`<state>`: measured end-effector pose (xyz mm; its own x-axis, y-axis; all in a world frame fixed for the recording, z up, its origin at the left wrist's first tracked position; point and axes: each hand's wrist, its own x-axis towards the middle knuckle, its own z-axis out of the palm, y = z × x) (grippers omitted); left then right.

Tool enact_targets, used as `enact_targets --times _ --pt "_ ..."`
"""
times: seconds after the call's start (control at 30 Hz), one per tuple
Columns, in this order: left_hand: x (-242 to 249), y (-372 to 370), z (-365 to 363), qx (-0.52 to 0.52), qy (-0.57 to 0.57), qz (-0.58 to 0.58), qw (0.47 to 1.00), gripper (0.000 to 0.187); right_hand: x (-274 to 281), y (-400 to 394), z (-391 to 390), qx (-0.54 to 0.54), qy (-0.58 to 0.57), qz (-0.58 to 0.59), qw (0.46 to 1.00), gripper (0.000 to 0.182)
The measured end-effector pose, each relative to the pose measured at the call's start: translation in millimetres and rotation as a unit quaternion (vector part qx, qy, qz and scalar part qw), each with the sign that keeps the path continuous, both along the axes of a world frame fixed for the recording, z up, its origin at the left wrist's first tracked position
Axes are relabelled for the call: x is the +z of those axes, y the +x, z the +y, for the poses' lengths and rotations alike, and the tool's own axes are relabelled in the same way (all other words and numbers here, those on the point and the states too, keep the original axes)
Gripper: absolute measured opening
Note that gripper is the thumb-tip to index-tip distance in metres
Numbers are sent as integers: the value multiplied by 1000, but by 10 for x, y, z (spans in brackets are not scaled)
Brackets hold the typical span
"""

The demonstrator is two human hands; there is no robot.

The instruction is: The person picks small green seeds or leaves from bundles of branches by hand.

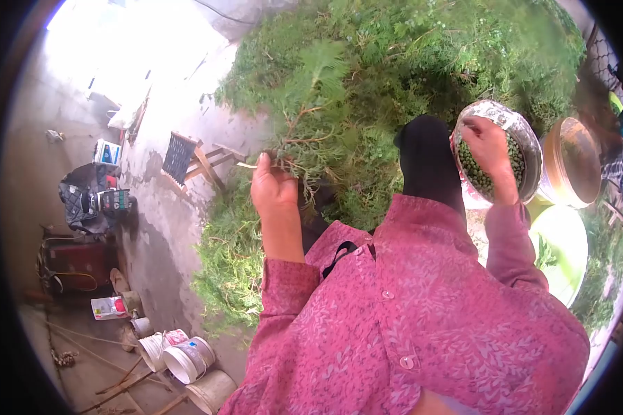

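Grey concrete floor (166, 235) fills the left of the head view, with a large heap of green feathery plant stalks (394, 76) covering the upper centre.

Left hand (273, 190): fingers clenched around the stem end of a leafy green sprig (304, 135). The foliage fans up and to the right of the grip; a short bare stub of stem pokes out just to the left of the fist. The sprig overlaps the heap behind it, so contact with the heap cannot be told.

Right hand (488, 145): fingers curled down into a round silver metal bowl of small green pods (526, 138). Fingertips are among the pods; whether they pinch any cannot be told. The bowl rim wraps around the hand above and to its right, and the pods lie directly under and just beside the fingers.

Both forearms wear pink patterned sleeves (408, 304). A black-clad knee (429, 162) sits between the two hands.

Just to the right of the silver bowl stands a round brass-coloured dish (574, 162), and below it a pale green plastic basin (564, 245).

Well apart from the left hand, at lower left, lie white plastic buckets (187, 356); a small wooden stool (190, 162) stands to its left.
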<state>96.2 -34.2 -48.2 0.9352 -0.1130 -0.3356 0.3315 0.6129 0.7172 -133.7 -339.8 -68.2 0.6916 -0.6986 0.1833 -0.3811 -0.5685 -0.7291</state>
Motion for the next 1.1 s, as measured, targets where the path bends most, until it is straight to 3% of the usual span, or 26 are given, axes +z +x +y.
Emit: enact_targets --times 0.03,0.07,0.13,0.23,0.27,0.33,0.6,0.7,0.77,0.8,0.87,1.0,1.1 --pt "-56 15 -12 -6 8 -7 1000 11 168 155 183 48 144 -41 988 26" --pt "-78 12 -34 -12 17 -14 1000 9 268 304 407 111 172 -135 970 24" --pt "9 -84 -111 -9 39 -3 999 8 626 481 868 206 173 -137 953 20" --pt "12 -124 -128 -22 28 1 999 6 649 738 1335 349 154 -145 913 20" --pt "14 -133 -127 -20 27 0 999 6 575 802 1428 351 153 -146 912 20" --pt "28 -159 -117 -14 4 -4 1000 6 492 901 1569 295 -28 -160 942 23" --pt "53 -303 -147 6 46 -49 998 8 384 985 1623 313 49 -155 936 25" --pt "98 -398 -197 15 59 -69 996 10 337 989 1632 337 88 -156 924 23" --pt "121 -428 -221 14 45 -82 996 11 234 1018 1622 353 351 -113 860 29" --pt "120 -435 -223 13 38 -79 996 11 271 1014 1606 353 351 -113 860 29" --pt "126 -449 -222 10 32 -75 997 11 377 984 1570 339 476 -52 810 39" --pt "148 -462 -252 9 53 -77 996 11 307 985 1615 329 513 -64 790 46" --pt "118 -473 -273 1 55 -91 994 10 230 988 1722 304 471 -122 819 48"
